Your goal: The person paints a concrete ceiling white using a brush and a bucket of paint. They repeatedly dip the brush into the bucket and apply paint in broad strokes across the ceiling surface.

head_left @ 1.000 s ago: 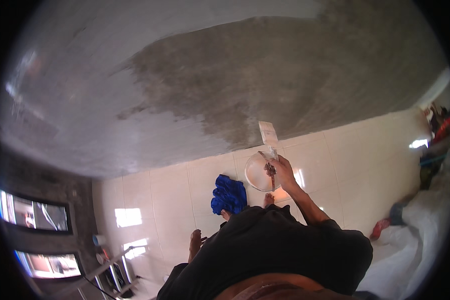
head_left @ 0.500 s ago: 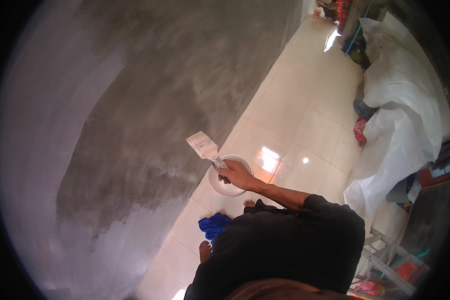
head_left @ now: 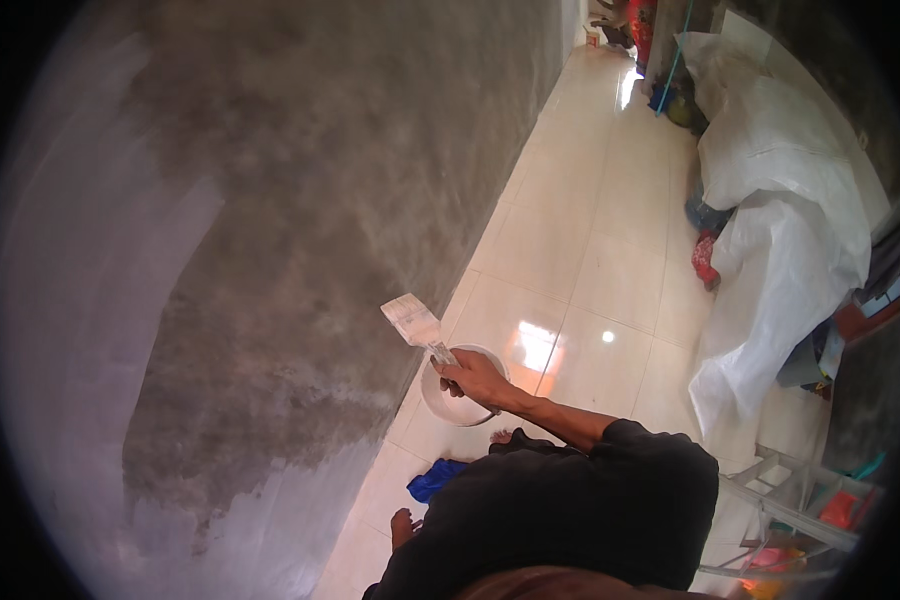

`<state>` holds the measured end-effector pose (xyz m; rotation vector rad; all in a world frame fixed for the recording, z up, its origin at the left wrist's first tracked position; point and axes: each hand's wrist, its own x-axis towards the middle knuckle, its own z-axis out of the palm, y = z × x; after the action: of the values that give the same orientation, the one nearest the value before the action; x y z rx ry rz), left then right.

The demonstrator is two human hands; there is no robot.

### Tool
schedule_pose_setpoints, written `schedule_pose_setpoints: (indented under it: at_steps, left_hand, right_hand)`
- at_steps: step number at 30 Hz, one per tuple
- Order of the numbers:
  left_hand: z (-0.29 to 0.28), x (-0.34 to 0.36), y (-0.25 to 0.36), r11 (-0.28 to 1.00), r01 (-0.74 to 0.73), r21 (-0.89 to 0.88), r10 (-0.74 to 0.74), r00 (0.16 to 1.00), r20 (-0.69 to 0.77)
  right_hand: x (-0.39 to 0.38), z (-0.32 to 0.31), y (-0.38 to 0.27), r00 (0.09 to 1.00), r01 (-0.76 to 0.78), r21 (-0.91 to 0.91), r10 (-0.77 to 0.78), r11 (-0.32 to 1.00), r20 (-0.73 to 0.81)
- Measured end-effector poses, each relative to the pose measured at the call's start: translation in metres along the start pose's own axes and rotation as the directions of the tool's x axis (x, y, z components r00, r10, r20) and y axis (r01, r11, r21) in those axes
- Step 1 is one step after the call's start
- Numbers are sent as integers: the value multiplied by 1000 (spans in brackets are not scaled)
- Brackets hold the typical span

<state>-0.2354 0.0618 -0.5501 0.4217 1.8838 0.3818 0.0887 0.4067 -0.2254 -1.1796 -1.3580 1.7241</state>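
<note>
View turned right, the brush (head_left: pixel 414 323) is still gripped by the right hand (head_left: pixel 476 377), fingers closed, above the bucket (head_left: pixel 437 403); the left hand's (head_left: pixel 404 528) hold is unclear.

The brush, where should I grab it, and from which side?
The brush is probably best held by its handle, where the right hand grips it, coming from the picture's lower right. The handle is the narrow part and slants that way, while the wide bristles, whitish all over, point to the upper left, so your fingers stay off them.
</note>
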Motion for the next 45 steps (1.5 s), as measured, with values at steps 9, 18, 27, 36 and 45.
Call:
schedule_pose_setpoints:
  at_steps: [9, 18, 27, 36, 45]
  left_hand:
    - [23, -36, -11, 992, 23, -128, -25, 1000, -18]
    - [16, -75, -68, 977, 21, -211, -30, 999, -38]
    - [-19, -90, -132, 952, 96, -291, -111, 993, -34]
    - [-2, -73, -99, 924, 20, -381, -16, 1000, 14]
    - [36, -63, -41, 917, -17, -398, 42, 998, 54]
  right_hand:
    - [-16, -7, -29, 999, -23, 28, 22, 999, 35]
    - [-44, 6, -50, 999, 45, 110, -42, 993, -31]
    - [-72, 22, -69, 998, 55, 292, -50, 955, -26]
    - [-88, 7, -86, 995, 49, 343, -76, 938, 64]
    - [-77, -17, -84, 992, 26, 307, -61, 951, 107]
